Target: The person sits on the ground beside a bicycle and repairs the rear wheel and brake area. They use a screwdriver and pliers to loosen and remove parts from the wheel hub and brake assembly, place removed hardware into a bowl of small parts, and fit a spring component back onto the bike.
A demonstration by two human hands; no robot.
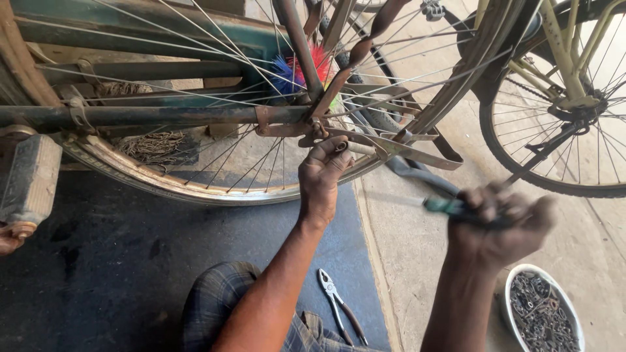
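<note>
My left hand (321, 177) reaches up to the rear axle of a rusty bicycle wheel (195, 189) and pinches a small part at the kickstand bracket (391, 145) beside the hub. My right hand (499, 221), blurred by motion, grips a green-handled tool (443, 206) whose thin shaft points left toward the bracket. A red and blue brush ornament (300, 68) sits on the hub above my left hand.
Pliers (339, 313) lie on the dark mat (98, 261) by my knee. A white bowl (541, 313) full of small metal parts stands at the lower right. A pedal (26, 186) juts in at the left. A second bicycle's wheel (567, 130) stands at the right.
</note>
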